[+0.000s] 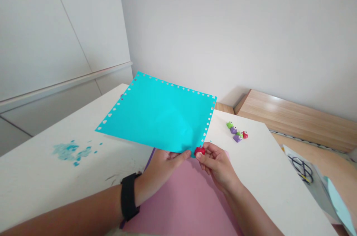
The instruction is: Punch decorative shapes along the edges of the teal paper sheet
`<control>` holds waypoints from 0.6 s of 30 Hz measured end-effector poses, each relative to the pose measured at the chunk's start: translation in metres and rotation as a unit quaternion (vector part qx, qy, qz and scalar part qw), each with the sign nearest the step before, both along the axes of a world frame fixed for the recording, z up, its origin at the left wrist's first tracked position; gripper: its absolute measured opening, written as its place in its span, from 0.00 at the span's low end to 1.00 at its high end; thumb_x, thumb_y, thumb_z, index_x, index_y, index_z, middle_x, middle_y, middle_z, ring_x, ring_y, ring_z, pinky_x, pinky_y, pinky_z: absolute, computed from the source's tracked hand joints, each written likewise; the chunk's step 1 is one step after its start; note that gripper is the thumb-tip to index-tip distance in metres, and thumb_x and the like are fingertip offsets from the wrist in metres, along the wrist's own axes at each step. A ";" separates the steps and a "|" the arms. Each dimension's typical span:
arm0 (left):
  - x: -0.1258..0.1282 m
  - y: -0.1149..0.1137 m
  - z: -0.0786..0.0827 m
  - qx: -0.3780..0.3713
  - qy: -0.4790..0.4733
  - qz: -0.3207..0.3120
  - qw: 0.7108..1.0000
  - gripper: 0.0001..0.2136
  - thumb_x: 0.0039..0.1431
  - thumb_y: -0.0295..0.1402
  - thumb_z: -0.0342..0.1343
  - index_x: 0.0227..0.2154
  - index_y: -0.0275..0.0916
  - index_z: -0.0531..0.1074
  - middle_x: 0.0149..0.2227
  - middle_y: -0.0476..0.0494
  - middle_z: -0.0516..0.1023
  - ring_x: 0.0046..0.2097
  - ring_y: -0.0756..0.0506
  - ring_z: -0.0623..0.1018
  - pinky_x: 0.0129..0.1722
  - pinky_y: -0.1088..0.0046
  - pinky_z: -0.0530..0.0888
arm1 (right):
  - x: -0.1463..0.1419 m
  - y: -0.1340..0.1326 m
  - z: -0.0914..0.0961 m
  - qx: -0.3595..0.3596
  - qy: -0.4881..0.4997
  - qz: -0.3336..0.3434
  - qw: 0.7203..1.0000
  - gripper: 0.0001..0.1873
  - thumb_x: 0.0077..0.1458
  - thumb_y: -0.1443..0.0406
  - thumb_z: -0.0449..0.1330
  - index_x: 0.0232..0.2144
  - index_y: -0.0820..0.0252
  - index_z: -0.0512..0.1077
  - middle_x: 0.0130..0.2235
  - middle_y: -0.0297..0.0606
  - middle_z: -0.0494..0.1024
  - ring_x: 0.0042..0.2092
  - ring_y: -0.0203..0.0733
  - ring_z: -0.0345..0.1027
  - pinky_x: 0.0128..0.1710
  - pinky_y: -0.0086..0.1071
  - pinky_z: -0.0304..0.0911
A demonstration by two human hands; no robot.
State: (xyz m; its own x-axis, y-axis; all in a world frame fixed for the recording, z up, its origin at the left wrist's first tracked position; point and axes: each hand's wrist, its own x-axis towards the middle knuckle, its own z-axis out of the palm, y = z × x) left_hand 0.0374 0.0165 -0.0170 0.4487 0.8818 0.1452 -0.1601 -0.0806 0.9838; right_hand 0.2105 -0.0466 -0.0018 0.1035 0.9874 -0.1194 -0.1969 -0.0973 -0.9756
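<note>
A turquoise paper sheet [158, 117] with small shapes punched along three edges is held up above the white table [267, 176]. My left hand [163, 163], with a black wristband, pinches the sheet's near edge from below. My right hand [216, 165] grips a small red paper punch [199, 150] at the sheet's near right corner. A pink sheet [186, 202] lies flat on the table under both hands.
Several small punches, green, purple and red [237, 132], sit on the table to the right. Turquoise paper bits [71, 152] are scattered at the left. A wooden bench [295, 117] runs behind, with a plastic sleeve [309, 174] holding dark cord at the far right.
</note>
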 end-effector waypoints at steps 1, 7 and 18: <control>0.000 0.000 0.000 0.000 -0.001 -0.003 1.000 0.14 0.56 0.35 0.63 0.45 0.39 0.75 0.45 0.41 0.82 0.45 0.40 0.81 0.50 0.62 0.75 | 0.000 0.000 0.000 0.002 0.002 0.001 1.000 0.15 0.48 0.58 0.72 0.33 0.61 0.75 0.19 0.27 0.67 0.18 0.27 0.53 0.16 0.24 0.46; -0.001 0.002 0.001 -0.005 0.001 0.010 1.000 0.14 0.55 0.35 0.63 0.45 0.39 0.76 0.44 0.42 0.83 0.44 0.39 0.81 0.48 0.62 0.76 | 0.002 0.002 -0.002 0.006 0.018 0.023 1.000 0.16 0.50 0.59 0.71 0.39 0.63 0.76 0.26 0.35 0.76 0.25 0.33 0.66 0.21 0.25 0.60; -0.002 0.003 0.007 -0.023 0.011 0.034 0.999 0.13 0.55 0.36 0.64 0.42 0.39 0.75 0.44 0.42 0.82 0.43 0.40 0.80 0.44 0.66 0.76 | 0.015 0.003 0.008 0.000 0.065 0.009 0.998 0.19 0.50 0.61 0.70 0.44 0.62 0.75 0.37 0.41 0.77 0.35 0.37 0.72 0.18 0.20 0.59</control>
